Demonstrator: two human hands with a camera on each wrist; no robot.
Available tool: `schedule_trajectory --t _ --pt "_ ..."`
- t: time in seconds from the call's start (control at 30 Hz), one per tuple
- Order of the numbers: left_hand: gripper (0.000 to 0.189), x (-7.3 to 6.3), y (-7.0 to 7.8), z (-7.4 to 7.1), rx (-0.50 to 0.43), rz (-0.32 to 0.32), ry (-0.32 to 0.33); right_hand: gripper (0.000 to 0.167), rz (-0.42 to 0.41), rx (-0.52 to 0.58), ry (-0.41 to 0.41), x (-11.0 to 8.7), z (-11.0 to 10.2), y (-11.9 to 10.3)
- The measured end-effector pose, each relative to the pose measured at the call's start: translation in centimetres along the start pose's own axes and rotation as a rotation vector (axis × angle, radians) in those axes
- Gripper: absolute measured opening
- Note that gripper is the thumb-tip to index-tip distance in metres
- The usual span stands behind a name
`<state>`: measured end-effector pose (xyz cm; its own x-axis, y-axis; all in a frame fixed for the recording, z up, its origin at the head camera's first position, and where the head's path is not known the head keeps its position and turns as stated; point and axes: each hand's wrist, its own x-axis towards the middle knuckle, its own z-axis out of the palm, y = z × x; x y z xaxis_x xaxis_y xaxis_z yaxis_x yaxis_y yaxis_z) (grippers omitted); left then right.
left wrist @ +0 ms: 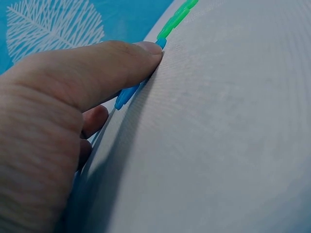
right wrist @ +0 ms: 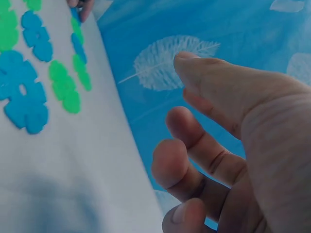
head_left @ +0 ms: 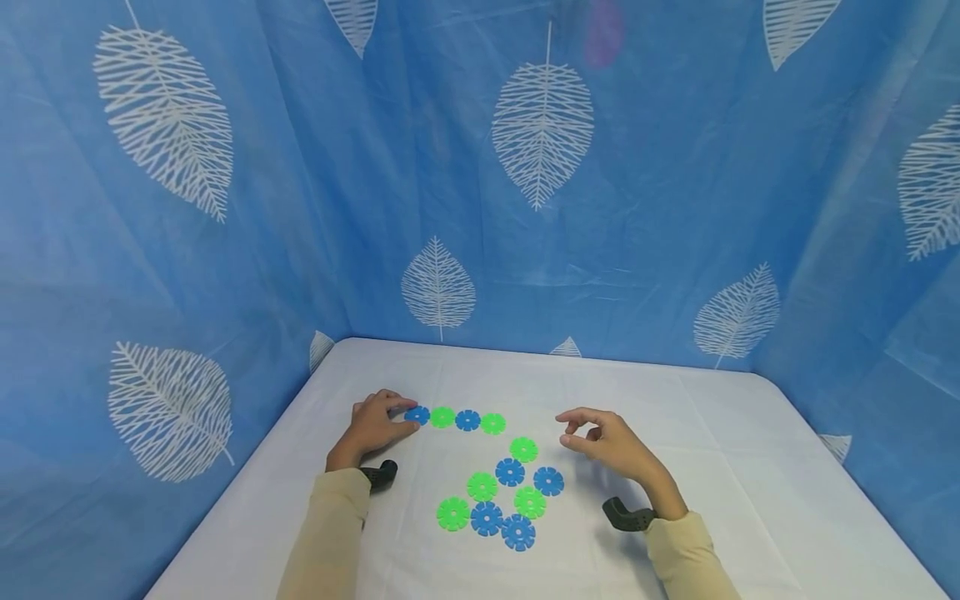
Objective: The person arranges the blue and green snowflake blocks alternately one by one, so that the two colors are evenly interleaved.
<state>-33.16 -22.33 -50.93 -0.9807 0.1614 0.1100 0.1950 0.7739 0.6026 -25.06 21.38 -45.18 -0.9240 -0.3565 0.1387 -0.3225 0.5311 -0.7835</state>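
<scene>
Disc row (head_left: pixel 461 419) runs left to right, left fingers (head_left: pixel 397 403) pinching its blue end disc (head_left: pixel 416 416), right fingers (head_left: pixel 587 414) loosely parted

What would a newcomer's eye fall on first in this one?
Probably the blue cloth with its big white leaves, filling the view behind the white table. Next come the bright green and blue discs: four in a row toward the far edge, eight more clustered nearer the wearer. Then the left hand, pinching the blue disc at the row's left end, while the right hand hovers empty to the row's right.
</scene>
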Motion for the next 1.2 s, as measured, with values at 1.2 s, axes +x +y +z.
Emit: schedule_trajectory --t 1.2 --pt "0.042 -0.1 0.3 0.2 0.013 -0.009 0.009 0.043 -0.054 -0.029 -0.316 0.1 2.3 1.6"
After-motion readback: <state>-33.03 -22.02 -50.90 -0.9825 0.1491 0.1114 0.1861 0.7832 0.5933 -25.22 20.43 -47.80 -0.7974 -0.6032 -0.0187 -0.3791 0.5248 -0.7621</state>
